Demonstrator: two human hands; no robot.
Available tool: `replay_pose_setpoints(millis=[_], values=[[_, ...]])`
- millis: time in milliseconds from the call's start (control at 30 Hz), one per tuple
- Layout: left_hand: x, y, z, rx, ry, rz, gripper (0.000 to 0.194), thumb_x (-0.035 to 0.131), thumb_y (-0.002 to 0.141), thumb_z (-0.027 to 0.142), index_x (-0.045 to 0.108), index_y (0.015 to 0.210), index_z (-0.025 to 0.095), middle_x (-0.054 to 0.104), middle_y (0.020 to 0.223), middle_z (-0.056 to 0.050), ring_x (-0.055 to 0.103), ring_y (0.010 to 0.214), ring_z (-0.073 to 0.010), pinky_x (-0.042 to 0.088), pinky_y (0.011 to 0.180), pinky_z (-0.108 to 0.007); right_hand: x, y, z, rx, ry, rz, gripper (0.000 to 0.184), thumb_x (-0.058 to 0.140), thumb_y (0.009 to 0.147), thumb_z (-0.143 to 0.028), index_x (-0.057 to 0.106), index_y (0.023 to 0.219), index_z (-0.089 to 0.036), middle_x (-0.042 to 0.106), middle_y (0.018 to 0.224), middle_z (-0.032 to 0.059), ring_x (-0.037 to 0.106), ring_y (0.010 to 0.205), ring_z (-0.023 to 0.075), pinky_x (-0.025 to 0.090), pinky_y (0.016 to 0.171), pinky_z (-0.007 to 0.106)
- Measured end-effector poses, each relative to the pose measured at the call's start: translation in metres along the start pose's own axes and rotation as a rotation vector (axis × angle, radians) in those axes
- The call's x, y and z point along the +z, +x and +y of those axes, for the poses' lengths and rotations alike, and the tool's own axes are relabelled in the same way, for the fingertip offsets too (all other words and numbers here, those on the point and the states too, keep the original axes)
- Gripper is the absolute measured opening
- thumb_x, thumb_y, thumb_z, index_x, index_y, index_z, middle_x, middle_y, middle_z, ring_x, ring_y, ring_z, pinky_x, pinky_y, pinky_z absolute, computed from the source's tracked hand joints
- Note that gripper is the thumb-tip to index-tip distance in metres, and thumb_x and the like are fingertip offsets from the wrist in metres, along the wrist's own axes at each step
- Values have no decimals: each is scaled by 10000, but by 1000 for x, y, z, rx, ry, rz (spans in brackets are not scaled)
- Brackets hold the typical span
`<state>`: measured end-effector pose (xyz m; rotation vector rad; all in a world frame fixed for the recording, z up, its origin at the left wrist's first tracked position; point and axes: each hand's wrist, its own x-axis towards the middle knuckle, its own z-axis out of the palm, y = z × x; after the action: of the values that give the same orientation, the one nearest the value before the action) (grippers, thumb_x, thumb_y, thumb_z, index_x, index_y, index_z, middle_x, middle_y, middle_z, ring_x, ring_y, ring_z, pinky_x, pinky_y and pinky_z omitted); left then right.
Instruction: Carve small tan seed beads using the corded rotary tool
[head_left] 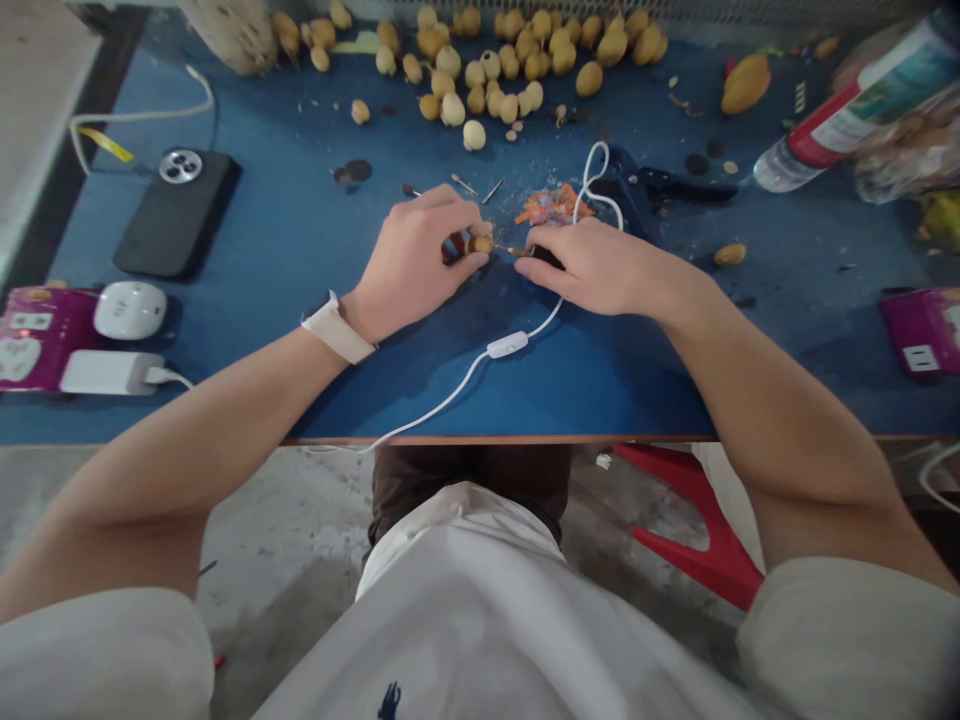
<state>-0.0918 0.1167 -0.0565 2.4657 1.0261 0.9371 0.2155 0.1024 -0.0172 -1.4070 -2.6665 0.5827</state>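
Observation:
My left hand (424,250), with a pale watch band at its wrist, is closed around a small yellow-brown nut-like piece (480,244). A dark reddish-brown part shows behind that piece, between thumb and fingers. My right hand (592,262) grips a black pen-like rotary tool (547,257), mostly hidden by the fingers. Its thin tip points left at the piece; whether they touch I cannot tell. A white cord (466,380) with an inline switch (508,345) runs up to the right hand, where its join is hidden. Orange shavings (556,205) lie just beyond the right hand.
Many round yellow-brown nuts (491,70) lie along the back of the blue table (420,400). Small bits (491,192) lie beyond my left hand. A phone (176,215), charger (112,372) and purple power strip (45,335) are at left, a spray can (847,120) at right.

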Motion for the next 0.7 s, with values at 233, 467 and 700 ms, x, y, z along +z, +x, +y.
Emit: replay_pose_setpoints(millis=[233, 467, 700], values=[[-2, -1, 7, -32, 16, -1, 64, 811, 1129, 414, 837, 1159, 364, 888, 1293, -60, 807, 999, -295, 736, 979, -557, -2, 0, 0, 1, 1, -8, 555, 545, 1322, -732, 795, 1249, -243, 807, 1030, 131, 753, 974, 367, 525, 934, 480], [-2, -2, 4, -29, 18, -2, 125, 811, 1113, 447, 864, 1226, 436, 873, 1130, -68, 840, 1066, -369, 766, 1014, -597, -1, 0, -1, -7, 3, 10, 546, 545, 1322, -718, 795, 1222, -244, 808, 1019, 126, 757, 988, 363, 534, 937, 477], [0, -1, 4, -15, -5, 23, 91, 823, 1100, 444, 849, 1180, 410, 891, 1257, -88, 845, 1034, -353, 758, 969, -581, -3, 0, -1, -2, 19, 8, 572, 559, 1306, -769, 821, 1248, -264, 806, 983, 112, 774, 988, 381, 567, 958, 502]])
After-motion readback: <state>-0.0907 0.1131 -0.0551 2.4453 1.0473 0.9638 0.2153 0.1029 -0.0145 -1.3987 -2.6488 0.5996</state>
